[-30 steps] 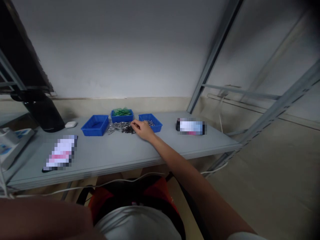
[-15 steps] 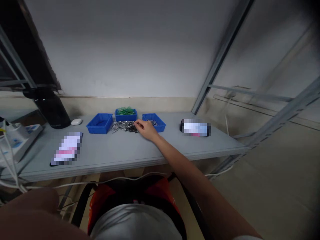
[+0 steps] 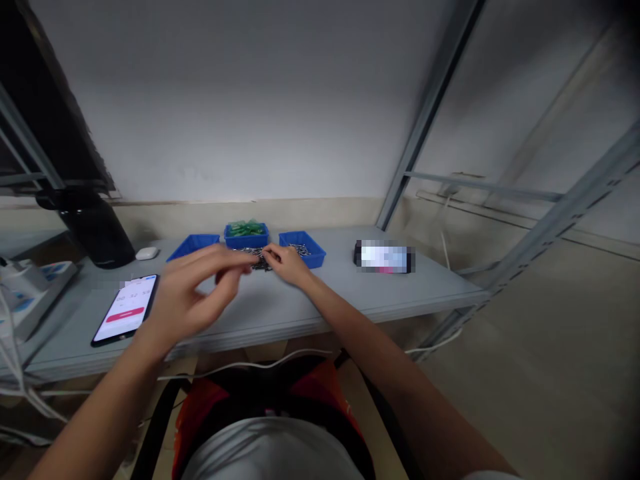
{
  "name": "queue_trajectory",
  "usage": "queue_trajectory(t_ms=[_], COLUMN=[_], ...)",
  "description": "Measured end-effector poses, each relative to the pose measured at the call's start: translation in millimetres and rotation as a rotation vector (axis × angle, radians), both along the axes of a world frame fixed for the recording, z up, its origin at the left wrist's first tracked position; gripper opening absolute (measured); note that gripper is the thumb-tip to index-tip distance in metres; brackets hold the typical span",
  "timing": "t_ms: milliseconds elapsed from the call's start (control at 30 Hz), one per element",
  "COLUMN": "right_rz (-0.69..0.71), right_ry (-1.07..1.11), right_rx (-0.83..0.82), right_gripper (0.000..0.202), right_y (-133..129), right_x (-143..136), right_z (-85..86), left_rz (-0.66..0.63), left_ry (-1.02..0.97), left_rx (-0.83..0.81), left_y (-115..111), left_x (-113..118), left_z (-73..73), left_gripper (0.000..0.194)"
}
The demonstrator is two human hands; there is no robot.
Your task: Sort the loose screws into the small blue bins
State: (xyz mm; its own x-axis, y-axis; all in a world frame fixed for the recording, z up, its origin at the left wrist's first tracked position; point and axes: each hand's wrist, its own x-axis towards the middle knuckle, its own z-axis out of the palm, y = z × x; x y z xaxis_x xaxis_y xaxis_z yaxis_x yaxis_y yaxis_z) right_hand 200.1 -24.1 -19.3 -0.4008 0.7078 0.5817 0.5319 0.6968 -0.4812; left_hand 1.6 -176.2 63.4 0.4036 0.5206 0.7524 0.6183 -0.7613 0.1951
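My right hand [image 3: 286, 263] rests at the pile of small metal pieces [image 3: 257, 259], thumb and fingers pinched together. Whatever lies between those fingertips is too small to make out. Over the front of the table, my left hand [image 3: 193, 293] is raised, fingers stretched forward and thumb apart, with nothing visible in it. It partly covers the left blue tray [image 3: 193, 245] and the pile's left side. Behind the pile stands a blue tray [image 3: 246, 241] with green pieces [image 3: 246, 229]. A third blue tray [image 3: 316, 259], beside my right hand, holds small metal parts [image 3: 300, 249].
A phone [image 3: 125, 310] lies at the left and another phone [image 3: 384, 257] is propped at the right. A black bottle [image 3: 95, 230], a white case [image 3: 147, 253] and a power strip [image 3: 37, 300] with cables are at far left. A metal post [image 3: 420, 133] rises at the right.
My left hand has come up from the lower left to above the table. My right hand stays pinched at the pile. The view has shifted slightly.
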Motion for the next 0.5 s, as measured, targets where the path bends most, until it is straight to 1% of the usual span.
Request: queue_trajectory(t_ms=[67, 100, 167, 233, 300, 367, 433, 500], right_rz=[-0.014, -0.024, -0.044, -0.053, -0.044, -0.027, -0.017, -0.012], right_ry=[0.008, 0.017, 0.048, 0.086, 0.114, 0.123, 0.123, 0.122], right_rx=[0.011, 0.017, 0.030, 0.046, 0.056, 0.056, 0.049, 0.033], right_gripper=[0.023, 0.023, 0.023, 0.024, 0.025, 0.027, 0.028, 0.028], right_y=[0.8, 1.3, 2.6, 4.2, 5.6, 6.4, 6.5, 6.1], right_x=[-0.2, -0.1, 0.2, 0.6, 0.6, 0.2, -0.4, -0.9], right_z=[0.2, 0.2, -0.2, -1.4, -3.2, -5.0, -6.2, -6.7], left_rz=[0.020, 0.036, 0.072, 0.063, 0.030, 0.024, 0.050, 0.060], left_ry=[0.026, 0.060, 0.082, 0.067, 0.017, -0.028, -0.063, -0.071], left_rx=[-0.062, -0.118, -0.203, -0.282, -0.355, -0.402, -0.390, -0.357], left_y=[37.9, 59.6, 98.4, 123.3, 134.1, 136.9, 138.0, 139.8], left_x=[9.8, 12.5, 12.1, 5.8, -1.9, -7.0, -7.9, -5.7], left_z=[-1.0, -4.9, -18.2, -35.5, -52.3, -66.2, -76.7, -84.2], left_gripper=[0.022, 0.023, 0.025, 0.026, 0.027, 0.027, 0.025, 0.023])
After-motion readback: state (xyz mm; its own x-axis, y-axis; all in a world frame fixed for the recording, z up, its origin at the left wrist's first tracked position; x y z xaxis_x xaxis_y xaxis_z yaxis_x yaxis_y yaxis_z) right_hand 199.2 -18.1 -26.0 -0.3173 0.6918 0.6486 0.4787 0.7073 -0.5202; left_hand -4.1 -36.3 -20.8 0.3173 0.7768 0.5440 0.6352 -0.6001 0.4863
